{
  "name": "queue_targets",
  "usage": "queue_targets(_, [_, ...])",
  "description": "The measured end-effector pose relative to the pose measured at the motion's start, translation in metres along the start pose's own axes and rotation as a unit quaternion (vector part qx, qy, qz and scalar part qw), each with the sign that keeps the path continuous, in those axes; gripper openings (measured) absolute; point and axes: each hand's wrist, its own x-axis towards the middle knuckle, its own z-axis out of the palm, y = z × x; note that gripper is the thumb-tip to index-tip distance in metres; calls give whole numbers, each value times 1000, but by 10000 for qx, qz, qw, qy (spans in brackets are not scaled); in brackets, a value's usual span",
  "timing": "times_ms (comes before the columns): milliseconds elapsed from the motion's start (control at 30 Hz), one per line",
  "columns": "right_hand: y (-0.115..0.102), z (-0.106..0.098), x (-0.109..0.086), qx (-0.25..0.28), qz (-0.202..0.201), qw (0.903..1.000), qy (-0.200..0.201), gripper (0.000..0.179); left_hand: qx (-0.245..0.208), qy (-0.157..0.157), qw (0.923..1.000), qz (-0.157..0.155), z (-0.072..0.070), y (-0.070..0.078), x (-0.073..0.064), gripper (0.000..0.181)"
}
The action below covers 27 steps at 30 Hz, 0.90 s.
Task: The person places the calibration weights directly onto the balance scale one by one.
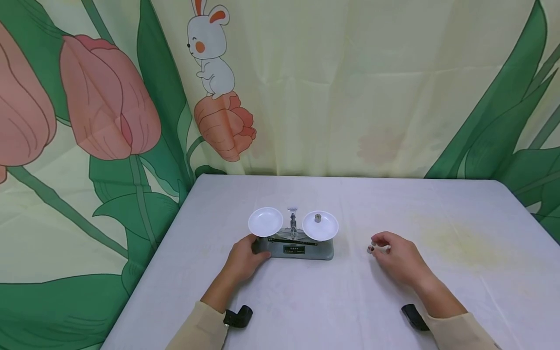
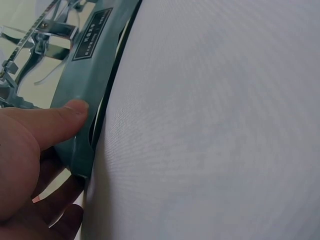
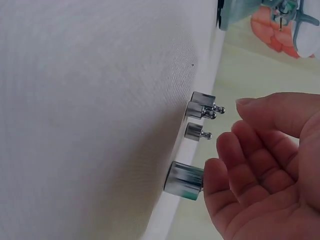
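A balance scale (image 1: pixel 302 250) with a grey-green base and two white pans stands on the table. My left hand (image 1: pixel 245 258) grips the left end of its base, the thumb (image 2: pixel 70 117) on the front face and the other fingers around the end. One metal weight (image 1: pixel 318 218) sits on the right pan (image 1: pixel 328 232); the left pan (image 1: pixel 265 221) holds nothing. Right of the scale, my right hand (image 1: pixel 399 256) hovers by several knobbed metal weights (image 3: pixel 194 131), fingers loosely bent and thumb apart. A larger weight (image 3: pixel 183 180) stands beside its fingers; whether they touch is unclear.
A white cloth (image 1: pixel 332 301) covers the table. Behind it hangs a curtain (image 1: pixel 350 97) printed with tulips and a rabbit. A black wrist camera (image 1: pixel 238 317) sits on the left wrist, another camera (image 1: pixel 414 317) on the right.
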Motion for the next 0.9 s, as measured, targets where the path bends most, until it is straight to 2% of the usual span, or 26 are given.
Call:
queue_targets(200, [2,0,0,-170,-7,9999,-15,22,-10,-8,10000,0,0,0,0,63])
queue_targets(500, [3,1,-2,-191,12,9996,-188,23,8,10,10000,-18,-1,1,-1,64])
queue_targets(900, [6,5,-2,-217,-24,9996,-196,17,17,-6,10000,-64,0,1,0,64])
